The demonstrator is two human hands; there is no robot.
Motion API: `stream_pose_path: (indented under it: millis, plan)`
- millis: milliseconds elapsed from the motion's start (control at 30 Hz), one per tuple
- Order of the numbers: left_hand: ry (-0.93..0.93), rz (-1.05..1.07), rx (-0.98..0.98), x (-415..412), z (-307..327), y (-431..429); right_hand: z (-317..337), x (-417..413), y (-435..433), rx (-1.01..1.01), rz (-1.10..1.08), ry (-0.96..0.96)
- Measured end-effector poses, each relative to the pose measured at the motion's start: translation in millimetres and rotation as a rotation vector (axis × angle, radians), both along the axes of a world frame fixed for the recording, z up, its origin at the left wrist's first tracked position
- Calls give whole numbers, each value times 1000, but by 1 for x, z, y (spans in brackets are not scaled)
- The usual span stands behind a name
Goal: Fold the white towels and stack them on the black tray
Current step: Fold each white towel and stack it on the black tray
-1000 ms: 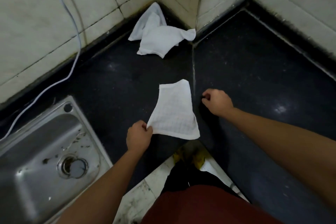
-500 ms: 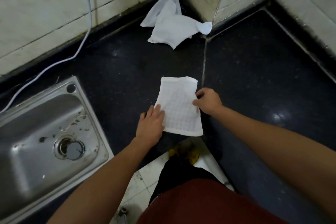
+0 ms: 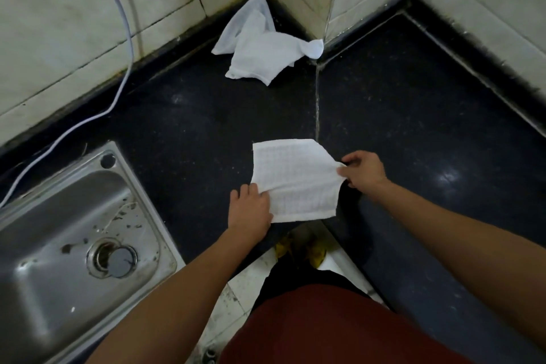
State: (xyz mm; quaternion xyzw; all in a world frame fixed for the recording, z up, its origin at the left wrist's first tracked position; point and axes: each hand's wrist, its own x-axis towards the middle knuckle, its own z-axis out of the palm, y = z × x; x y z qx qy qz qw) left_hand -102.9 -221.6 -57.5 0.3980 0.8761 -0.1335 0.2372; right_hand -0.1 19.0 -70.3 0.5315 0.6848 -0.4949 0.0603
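A white towel, folded small, is held just above or on the dark bench, to the right of the steel sink. Its left edge is gripped by the left hand, on the side towards the sink. Its right edge is pinched between thumb and fingers of the right hand, on the side away from the sink. That right edge is lifted and the corner beyond it is drawn in, so the shape is skewed and not square. More white towels are left crumpled further right of the sink, against the tiled corner. No black tray is seen, so nothing can be judged stacked.

Several slips may be expected. If the pinched edge is carried across unevenly, a crooked fold is likely. The bench looks speckled and grimy, so dirt could be picked up by the cloth. Should one grip be let go early, the fold could fall open.
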Motion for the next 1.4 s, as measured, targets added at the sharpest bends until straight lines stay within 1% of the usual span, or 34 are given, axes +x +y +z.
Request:
stream_pose_path:
  millis: [67,133,233,300,400,467,600,667,767,833,867,900,933,1000,1067,1167,1233,1300,1400]
  plan:
    - [-36,-19,4,1,2,6,1,6,3,178,193,-145]
    - [-78,22,67,-7,5,12,4,5,3,209,302,-250]
    - [-65,110,251,-30,6,22,11,-8,2,215,298,-252]
    - [-65,166,329,-50,3,32,14,-19,1,262,333,-292]
    - [-81,231,346,-75,-2,49,13,-28,-4,261,475,-382]
    - [-102,272,301,-84,-8,57,10,-30,-9,230,489,-345]
    - [-149,360,246,-84,-18,59,13,-25,-14,194,355,-96]
    - [-168,384,263,-79,-19,57,17,-24,-15,115,270,-3]
    - [-197,430,340,-73,-15,52,24,-27,-15,-184,41,95]
    - [-223,527,418,-72,-12,48,28,-32,-13,-398,-83,156]
    - [-241,585,457,-72,-11,45,29,-34,-12,-453,-134,193]
    - [-250,629,492,-73,-9,43,30,-37,-10,-458,-183,238]
    - [-250,659,520,-74,-6,42,29,-41,-8,-418,-223,278]
    - [-239,704,564,-80,-1,40,25,-48,-4,-284,-255,324]
    - [-214,744,621,-86,3,40,19,-52,1,-131,-171,290]
    - [-118,780,652,-92,4,39,9,-45,9,207,124,105]
    - [-36,712,613,-90,4,36,12,-34,7,387,303,45]
    - [-29,575,579,-79,5,32,18,-21,-1,480,499,59]
    - [-145,326,480,-48,4,21,27,-1,-21,438,877,-2]
